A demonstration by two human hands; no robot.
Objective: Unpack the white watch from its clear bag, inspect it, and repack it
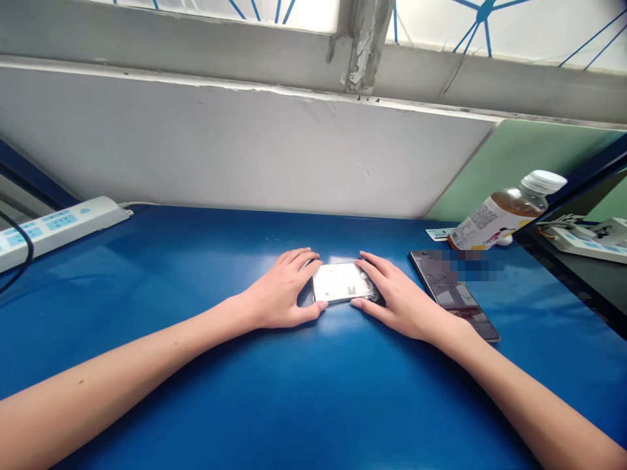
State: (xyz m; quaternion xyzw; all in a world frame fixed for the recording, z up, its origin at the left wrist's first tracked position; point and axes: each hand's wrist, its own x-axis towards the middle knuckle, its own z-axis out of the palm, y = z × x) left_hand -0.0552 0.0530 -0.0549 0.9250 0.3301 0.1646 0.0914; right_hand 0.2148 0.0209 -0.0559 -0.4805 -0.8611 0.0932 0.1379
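A small flat device with a shiny white face (340,282) lies on the blue table (196,274) in the middle of the view. My left hand (281,292) grips its left end, fingers over the far edge and thumb at the near edge. My right hand (394,294) grips its right end the same way, with a dark part of the device showing under the fingers. Both forearms rest low over the table.
A dark phone (453,292) lies flat just right of my right hand. Behind it a bottle of brown drink (504,212) leans, next to a small card (439,233). A white power strip (53,228) sits at the far left. A white wall panel closes off the back.
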